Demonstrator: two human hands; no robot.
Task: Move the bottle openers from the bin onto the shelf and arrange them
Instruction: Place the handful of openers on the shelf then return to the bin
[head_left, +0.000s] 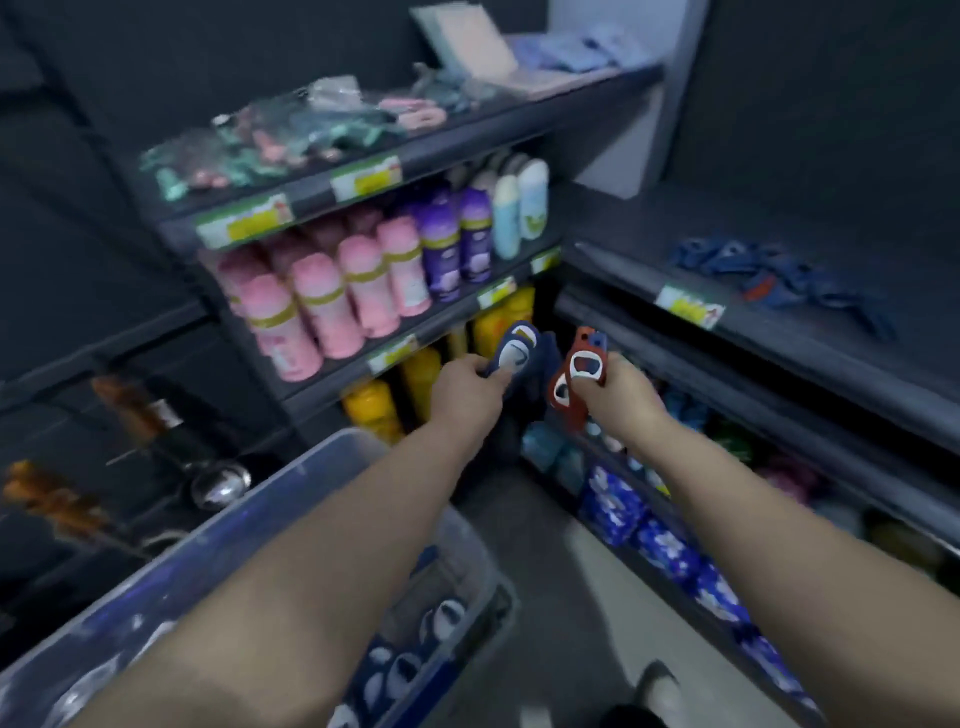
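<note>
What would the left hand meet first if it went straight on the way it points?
Probably the yellow bottles just ahead: the left hand, gripping blue bottle openers, points at them. Depth is unclear in this blurred view.

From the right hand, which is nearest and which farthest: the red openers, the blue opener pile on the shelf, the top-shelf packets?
1. red openers, gripped in the right hand.
2. blue opener pile, on the shelf up to the right.
3. top-shelf packets, far up-left.
</note>
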